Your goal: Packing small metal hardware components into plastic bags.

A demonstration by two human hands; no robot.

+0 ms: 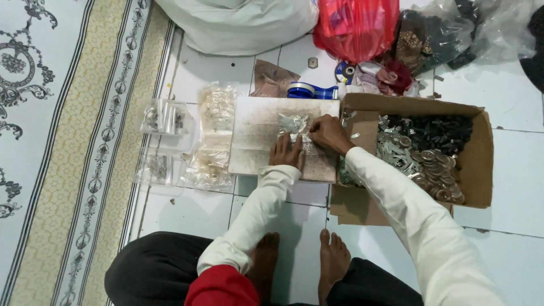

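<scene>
Both hands, the left hand [287,153] and the right hand [328,134], rest on a small bag [293,124] on a board [255,136]. A box [481,158] sits right of it, more bags [212,136] left.

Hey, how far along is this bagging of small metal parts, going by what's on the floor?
Done: several filled clear bags lie to the left on the tiles. In hand: the left hand presses flat and the right hand pinches a small clear bag on the white board. Left: the cardboard box holds many loose metal parts.
</scene>
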